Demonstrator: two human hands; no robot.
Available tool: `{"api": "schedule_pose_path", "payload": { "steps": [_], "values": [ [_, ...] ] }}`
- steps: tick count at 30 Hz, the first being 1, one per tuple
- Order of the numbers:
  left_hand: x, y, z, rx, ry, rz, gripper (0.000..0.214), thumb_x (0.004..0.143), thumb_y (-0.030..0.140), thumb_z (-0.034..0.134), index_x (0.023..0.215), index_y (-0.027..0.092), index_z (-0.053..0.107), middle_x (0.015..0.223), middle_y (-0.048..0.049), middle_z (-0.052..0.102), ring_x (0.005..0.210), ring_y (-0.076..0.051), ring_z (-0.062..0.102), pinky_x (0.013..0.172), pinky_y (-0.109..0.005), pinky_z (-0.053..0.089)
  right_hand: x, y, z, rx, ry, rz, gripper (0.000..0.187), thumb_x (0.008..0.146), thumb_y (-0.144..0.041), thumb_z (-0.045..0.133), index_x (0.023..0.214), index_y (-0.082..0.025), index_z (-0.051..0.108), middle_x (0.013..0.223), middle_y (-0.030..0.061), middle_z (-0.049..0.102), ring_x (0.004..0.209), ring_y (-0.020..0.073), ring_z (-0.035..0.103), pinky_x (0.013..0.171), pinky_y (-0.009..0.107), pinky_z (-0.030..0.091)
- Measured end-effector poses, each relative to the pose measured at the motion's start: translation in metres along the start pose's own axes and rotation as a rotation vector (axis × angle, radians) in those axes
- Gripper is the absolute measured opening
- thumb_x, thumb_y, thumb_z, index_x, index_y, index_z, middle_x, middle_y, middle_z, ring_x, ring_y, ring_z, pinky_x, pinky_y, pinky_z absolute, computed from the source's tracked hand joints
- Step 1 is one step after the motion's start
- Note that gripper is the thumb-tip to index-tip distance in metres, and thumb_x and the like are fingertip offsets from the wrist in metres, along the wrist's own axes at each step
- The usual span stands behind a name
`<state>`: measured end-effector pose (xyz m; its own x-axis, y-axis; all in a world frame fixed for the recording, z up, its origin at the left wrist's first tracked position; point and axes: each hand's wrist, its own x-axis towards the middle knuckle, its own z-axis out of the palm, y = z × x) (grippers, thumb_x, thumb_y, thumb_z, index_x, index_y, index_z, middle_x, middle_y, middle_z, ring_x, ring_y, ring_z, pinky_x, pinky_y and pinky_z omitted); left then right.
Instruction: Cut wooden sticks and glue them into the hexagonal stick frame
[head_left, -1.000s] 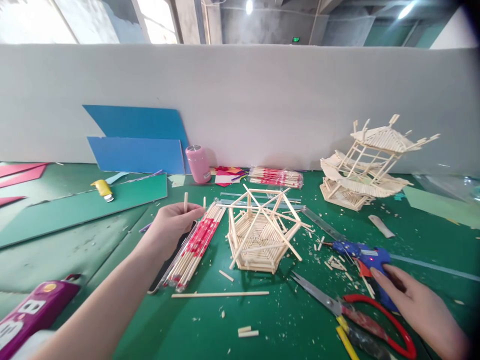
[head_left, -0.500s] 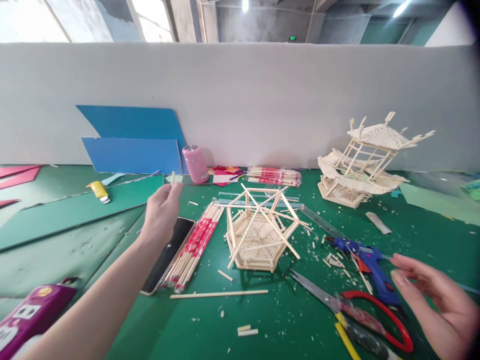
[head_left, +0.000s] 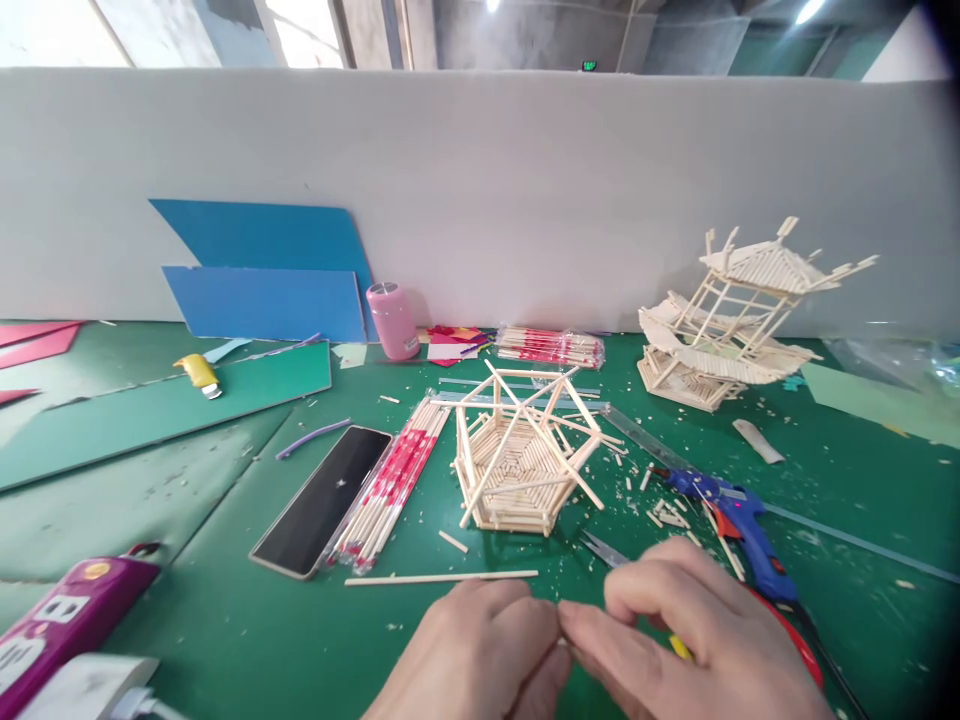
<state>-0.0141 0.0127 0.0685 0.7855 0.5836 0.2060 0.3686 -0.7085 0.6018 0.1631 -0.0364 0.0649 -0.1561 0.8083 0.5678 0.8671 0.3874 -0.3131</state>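
My left hand [head_left: 480, 650] and my right hand [head_left: 690, 640] meet at the bottom centre, fingertips pinched together over the green mat [head_left: 225, 620]. What they pinch is hidden by the fingers. Just beyond them lie a long wooden stick [head_left: 442, 578] and a hexagonal stick frame [head_left: 517, 460]. Red-handled scissors [head_left: 795, 630] lie partly under my right hand. A blue glue gun [head_left: 731, 520] rests to the right of the frame.
A wrapped bundle of sticks [head_left: 390, 485] and a dark phone [head_left: 322, 500] lie left of the frame. A finished stick pagoda [head_left: 739, 320] stands at the back right. Farther back stand a pink can [head_left: 392, 320], another stick pack [head_left: 551, 347] and blue sheets [head_left: 262, 300]. A purple power strip [head_left: 67, 620] sits bottom left.
My left hand, holding a short stick, left the phone and bundle and came down to the bottom centre. My right hand left the glue gun and joined it, fingers now pinched.
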Motion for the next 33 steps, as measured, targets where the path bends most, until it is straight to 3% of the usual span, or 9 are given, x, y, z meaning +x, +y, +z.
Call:
{"api": "schedule_pose_path", "payload": {
  "steps": [4, 7, 10, 16, 23, 28, 33],
  "values": [
    [-0.002, 0.003, -0.01, -0.175, 0.061, -0.137, 0.022, 0.085, 0.014, 0.038, 0.072, 0.018, 0.055, 0.064, -0.0016, 0.058, 0.055, -0.011, 0.054, 0.05, -0.02, 0.043, 0.013, -0.002, 0.003, 0.054, -0.131, 0.019, 0.014, 0.076, -0.027, 0.059, 0.063, -0.023, 0.057, 0.057, -0.0031, 0.055, 0.054, 0.0106, 0.053, 0.046, 0.021, 0.042],
    [-0.003, 0.002, -0.008, -0.242, 0.095, -0.179, 0.023, 0.086, 0.016, 0.039, 0.072, 0.018, 0.057, 0.06, 0.0002, 0.059, 0.053, -0.01, 0.053, 0.048, -0.019, 0.043, 0.013, 0.001, 0.004, 0.038, -0.172, -0.15, 0.014, 0.082, -0.021, 0.051, 0.078, -0.024, 0.064, 0.068, -0.0019, 0.063, 0.062, 0.0128, 0.053, 0.053, 0.025, 0.041],
    [-0.004, -0.001, -0.006, -0.282, 0.118, -0.216, 0.024, 0.086, 0.019, 0.038, 0.072, 0.019, 0.058, 0.059, 0.0005, 0.06, 0.052, -0.01, 0.054, 0.046, -0.019, 0.042, 0.021, -0.001, 0.002, 0.01, -0.174, -0.28, 0.022, 0.086, -0.017, 0.045, 0.085, -0.024, 0.065, 0.074, -0.0007, 0.065, 0.066, 0.0142, 0.053, 0.057, 0.029, 0.04],
    [-0.017, -0.011, -0.009, -0.204, 0.22, -0.34, 0.02, 0.086, 0.022, 0.041, 0.077, 0.02, 0.059, 0.058, 0.0011, 0.059, 0.05, -0.011, 0.054, 0.045, -0.019, 0.043, 0.05, 0.009, 0.0, 0.011, -0.093, -0.243, 0.02, 0.085, -0.015, 0.046, 0.08, -0.02, 0.065, 0.07, 0.0017, 0.062, 0.065, 0.014, 0.051, 0.058, 0.028, 0.04],
    [-0.024, -0.03, -0.005, 0.104, 0.62, -0.22, 0.017, 0.079, 0.011, 0.052, 0.093, 0.019, 0.058, 0.068, -0.0001, 0.054, 0.055, -0.011, 0.051, 0.048, -0.021, 0.044, 0.06, 0.028, 0.017, 0.045, -0.115, -0.114, 0.015, 0.084, -0.016, 0.05, 0.088, -0.021, 0.063, 0.08, 0.002, 0.058, 0.073, 0.0145, 0.049, 0.064, 0.029, 0.041],
    [-0.011, -0.036, -0.002, 0.178, 0.663, -0.183, 0.02, 0.077, 0.01, 0.056, 0.095, 0.018, 0.057, 0.082, -0.0045, 0.056, 0.07, -0.014, 0.056, 0.058, -0.025, 0.048, 0.058, 0.029, 0.021, 0.038, -0.129, -0.101, 0.013, 0.084, -0.016, 0.051, 0.087, -0.021, 0.063, 0.079, 0.0021, 0.058, 0.073, 0.0149, 0.048, 0.064, 0.029, 0.04],
    [-0.002, -0.037, 0.001, 0.212, 0.671, -0.138, 0.02, 0.077, 0.01, 0.055, 0.096, 0.017, 0.056, 0.082, -0.0063, 0.059, 0.072, -0.017, 0.058, 0.061, -0.029, 0.05, 0.058, 0.03, 0.021, 0.031, -0.149, -0.107, 0.014, 0.084, -0.016, 0.05, 0.087, -0.021, 0.063, 0.08, 0.0023, 0.058, 0.074, 0.0155, 0.048, 0.064, 0.03, 0.04]
  ]
}}
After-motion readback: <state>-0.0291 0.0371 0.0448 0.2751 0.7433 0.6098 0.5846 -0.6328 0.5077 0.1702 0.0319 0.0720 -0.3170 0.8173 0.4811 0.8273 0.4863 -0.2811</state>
